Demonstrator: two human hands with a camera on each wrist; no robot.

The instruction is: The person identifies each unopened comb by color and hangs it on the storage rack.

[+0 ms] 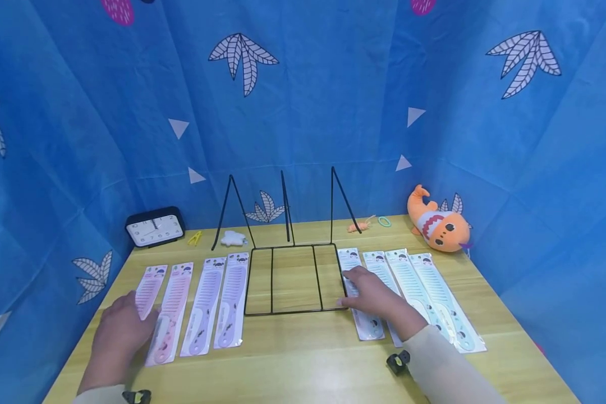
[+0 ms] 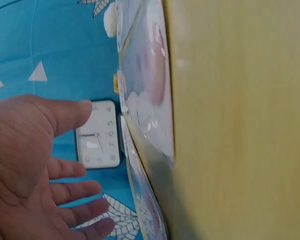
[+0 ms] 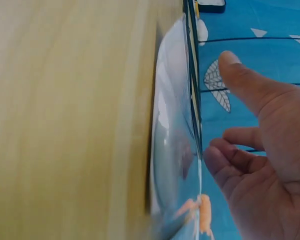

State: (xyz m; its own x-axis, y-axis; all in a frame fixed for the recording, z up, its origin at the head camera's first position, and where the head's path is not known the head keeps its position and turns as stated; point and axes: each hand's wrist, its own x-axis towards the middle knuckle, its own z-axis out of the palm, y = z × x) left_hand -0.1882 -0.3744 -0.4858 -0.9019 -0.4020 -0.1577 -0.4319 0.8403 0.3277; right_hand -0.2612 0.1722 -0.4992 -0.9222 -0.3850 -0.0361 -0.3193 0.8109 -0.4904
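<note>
My left hand (image 1: 121, 328) hovers over the left end of the table with its thumb spread, partly covering a packaged pink comb (image 1: 150, 283). A second pink comb (image 1: 174, 306) lies just right of it, then two packaged purple combs (image 1: 204, 297). My right hand (image 1: 371, 292) is above a packaged blue comb (image 1: 366, 328) at the right side of a black wire rack (image 1: 271, 280). Its thumb and fingers are apart; in the right wrist view the fingers are loosely bent with nothing between them. More packaged blue-green combs (image 1: 449, 297) lie under and beyond that forearm.
At the back stand a black-framed clock (image 1: 154, 230) and an orange plush shark (image 1: 441, 230). Between them lie a yellow clip (image 1: 195, 238), a white cloud-shaped piece (image 1: 233, 238), a small orange item (image 1: 358, 226) and a green ring (image 1: 384, 221). Blue curtains surround the table.
</note>
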